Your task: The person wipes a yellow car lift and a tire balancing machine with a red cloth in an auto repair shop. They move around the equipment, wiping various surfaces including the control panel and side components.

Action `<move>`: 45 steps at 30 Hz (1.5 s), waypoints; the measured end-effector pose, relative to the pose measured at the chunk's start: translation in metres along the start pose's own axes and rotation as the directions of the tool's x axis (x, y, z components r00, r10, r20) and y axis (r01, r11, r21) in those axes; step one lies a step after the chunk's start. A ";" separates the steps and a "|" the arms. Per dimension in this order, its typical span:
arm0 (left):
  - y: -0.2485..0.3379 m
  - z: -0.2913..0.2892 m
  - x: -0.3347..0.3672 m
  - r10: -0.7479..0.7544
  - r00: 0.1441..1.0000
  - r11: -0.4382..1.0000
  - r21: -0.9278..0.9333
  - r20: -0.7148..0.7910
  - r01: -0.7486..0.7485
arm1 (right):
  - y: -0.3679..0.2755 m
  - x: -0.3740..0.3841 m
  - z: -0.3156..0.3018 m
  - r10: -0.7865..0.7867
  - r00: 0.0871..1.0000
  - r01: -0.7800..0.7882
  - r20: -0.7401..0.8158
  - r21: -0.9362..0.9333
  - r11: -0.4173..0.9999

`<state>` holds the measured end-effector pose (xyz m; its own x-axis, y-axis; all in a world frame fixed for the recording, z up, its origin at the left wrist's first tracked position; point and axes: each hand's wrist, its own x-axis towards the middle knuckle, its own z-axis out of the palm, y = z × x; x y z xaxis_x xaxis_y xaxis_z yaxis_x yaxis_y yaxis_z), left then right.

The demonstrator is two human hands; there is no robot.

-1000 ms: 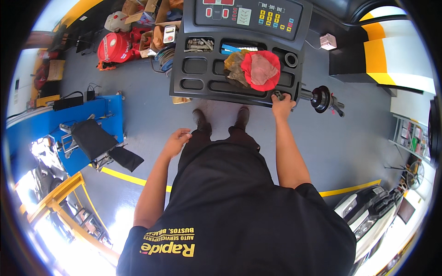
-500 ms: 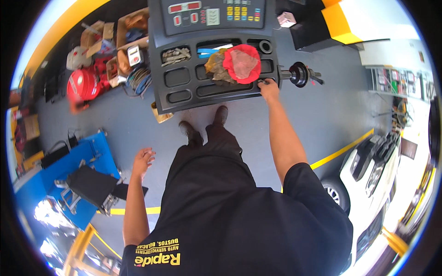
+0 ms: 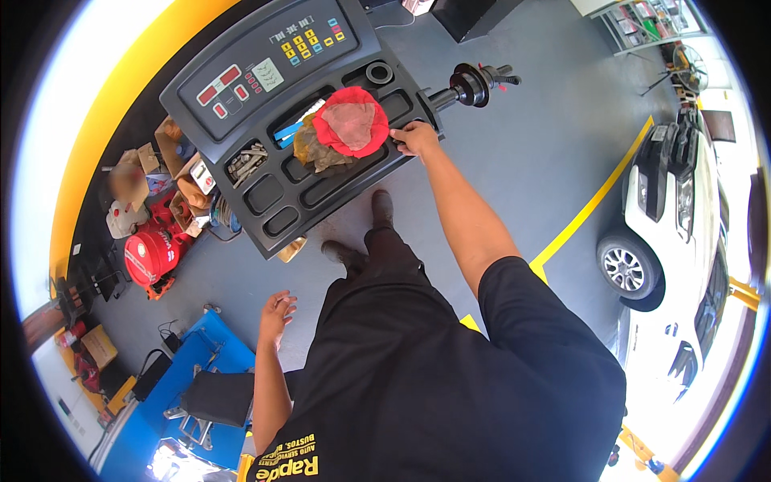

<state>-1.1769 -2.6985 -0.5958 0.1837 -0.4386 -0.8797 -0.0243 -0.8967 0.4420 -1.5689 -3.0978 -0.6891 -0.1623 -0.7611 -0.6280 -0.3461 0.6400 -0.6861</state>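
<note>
My right hand (image 3: 416,140) is over the right part of a dark tool tray (image 3: 309,195), by the right edge of a round red cloth (image 3: 376,128). Its thumb and fingers are pinched together. What lies between them, if anything, is too small to make out. A crumpled yellow-brown rag (image 3: 321,151) sits against the cloth's left side. Small grey metal pieces (image 3: 247,164) fill a tray pocket farther left, and a dark ring (image 3: 378,73) rests in a far pocket. Low at my left side hangs my left hand (image 3: 277,317), its fingers loosely apart and nothing in it.
The tray belongs to a wheel balancer with a button panel (image 3: 273,72); its shaft (image 3: 470,87) sticks out to the right. A red round machine (image 3: 152,257) and filled boxes stand left. Nearer is a blue lift (image 3: 148,410). A white vehicle (image 3: 671,233) is parked at right.
The view has turned, so the balancer now appears tilted and farther left. My right hand is closer to the red cloth than before. My left hand still hangs free.
</note>
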 end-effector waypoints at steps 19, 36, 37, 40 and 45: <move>0.018 0.012 -0.009 0.075 0.997 0.987 -0.142 -0.005 -0.075 | -0.009 -0.029 -0.039 -0.074 0.970 -0.045 0.232 0.471 0.881; 0.001 0.028 -0.006 0.404 0.913 0.040 -0.998 0.053 0.040 | -0.047 -0.363 0.198 -0.304 0.286 0.817 0.909 -0.065 0.573; -0.013 0.021 -0.004 0.369 0.929 0.033 -0.999 0.030 0.019 | -0.046 -0.370 0.204 -0.269 0.293 0.814 0.917 -0.092 0.573; -0.049 0.004 0.004 0.244 0.970 -0.021 -1.000 -0.021 -0.016 | -0.052 -0.375 0.213 -0.250 0.287 0.796 0.925 -0.085 0.600; -0.102 -0.025 0.046 0.152 0.981 -0.020 -0.993 -0.121 -0.119 | -0.060 -0.350 0.219 -0.186 0.388 0.794 0.903 -0.225 0.565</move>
<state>-1.1413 -2.6254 -0.6771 0.2955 -0.5590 -0.7748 0.9540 0.1295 0.2704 -1.2894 -2.8469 -0.5089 0.8354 -0.3186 -0.4479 -0.5324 -0.2660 -0.8036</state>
